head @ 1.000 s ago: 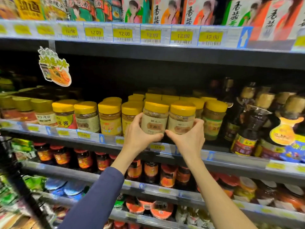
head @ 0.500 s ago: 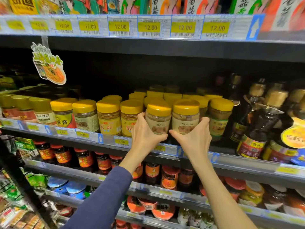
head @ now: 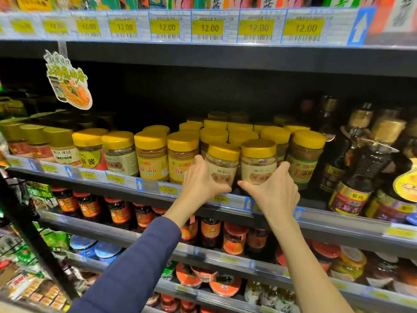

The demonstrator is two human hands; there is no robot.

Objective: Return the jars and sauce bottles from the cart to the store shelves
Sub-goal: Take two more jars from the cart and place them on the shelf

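Note:
Two yellow-lidded jars with pale beige labels stand side by side at the front of the middle shelf (head: 126,180). My left hand (head: 199,182) grips the left jar (head: 222,164), fingers round its left side and thumb under its label. My right hand (head: 276,190) grips the right jar (head: 258,162), fingers round its right side and thumb across the base. The jars' bases are hidden behind my hands and the shelf's price rail. More yellow-lidded jars stand in rows behind and on both sides.
Dark sauce bottles (head: 358,172) crowd the shelf right of the jars. A paper noodle sign (head: 68,81) hangs from the shelf above. Red-lidded sauce jars (head: 117,211) fill the shelf below. A black cart frame (head: 29,236) slants across the lower left.
Both hands, still holding the two jars, have shifted slightly right and down in view, toward the shelf front. The camera has tilted up a little.

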